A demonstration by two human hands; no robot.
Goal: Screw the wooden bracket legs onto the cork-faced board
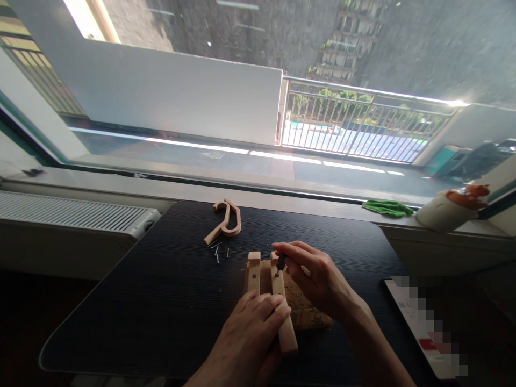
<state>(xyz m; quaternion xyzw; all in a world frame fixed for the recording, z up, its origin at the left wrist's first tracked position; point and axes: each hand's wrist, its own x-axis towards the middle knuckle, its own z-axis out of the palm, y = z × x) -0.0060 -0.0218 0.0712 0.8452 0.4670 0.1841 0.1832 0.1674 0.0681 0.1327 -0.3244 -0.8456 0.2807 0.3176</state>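
Nearest the camera, the left hand is laid palm-down across two pale wooden bars, fingers close together and bent over the right bar; whether anything is gripped by the thumb beneath cannot be told. A short dark tool is pinched between thumb and fingers of the right hand, its tip directed at a small round hole near the far end of that bar. The left bar, squared and smooth, is marked by a similar dark hole. Both bars are set at the middle of the near tabletop, partly over a rough, scuffed brown slab. The black tabletop is finely grained and rounded at its corners. Beyond the left bar, slim metal screws are scattered, one brassy, near curved wooden pieces shaped like a hook and a loop. To the right, a flat phone is seen, partly pixelated. On the sill, a crumpled green cloth is placed beside a pale, rounded container.
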